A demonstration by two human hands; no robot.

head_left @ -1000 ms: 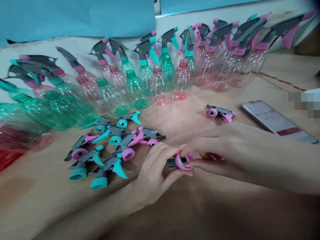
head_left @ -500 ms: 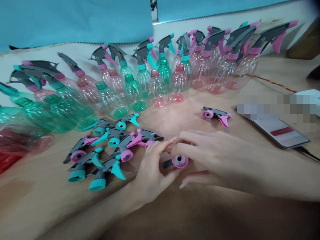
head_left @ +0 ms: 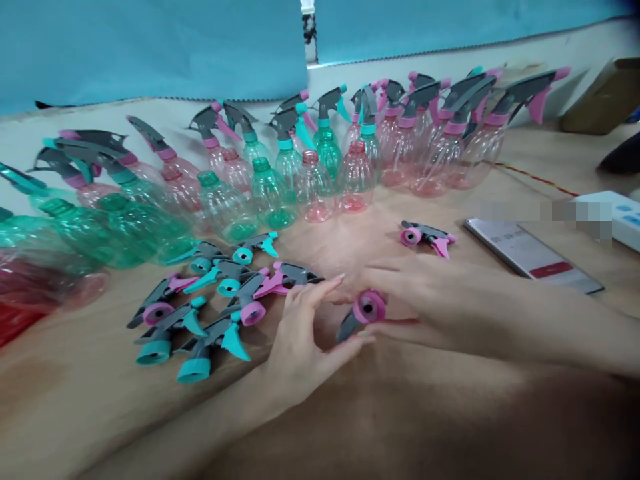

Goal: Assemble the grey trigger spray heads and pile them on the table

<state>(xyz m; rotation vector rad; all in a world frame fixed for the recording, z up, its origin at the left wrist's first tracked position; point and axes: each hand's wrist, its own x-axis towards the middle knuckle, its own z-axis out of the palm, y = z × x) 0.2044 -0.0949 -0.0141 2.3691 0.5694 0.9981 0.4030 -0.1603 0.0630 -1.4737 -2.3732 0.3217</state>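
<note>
A pink-collared grey spray trigger head [head_left: 369, 307] is in my right hand [head_left: 415, 293], its round collar opening facing me. The right fingers close around it, partly smeared by motion. My left hand [head_left: 295, 350] curves open on its left side, index finger and thumb apart. The left thumb tip lies close by the head's grey end; I cannot tell whether they touch. Left of my hands lies a cluster of loose trigger heads, among them a turquoise one [head_left: 213, 347] and a pink one [head_left: 247, 300]. Another pink trigger head [head_left: 427, 237] lies alone beyond my right hand.
Clear pink bottles [head_left: 356, 180] and green bottles [head_left: 270, 193] without heads stand in front of a row of bottles fitted with sprayers [head_left: 400, 150]. Green bottles also lie at the left. A phone [head_left: 533, 257] and a white power strip [head_left: 613, 213] are at the right.
The held trigger head has turned and moved slightly up and right with my right hand. My left hand stays nearly in place. The camera view has shifted a little.
</note>
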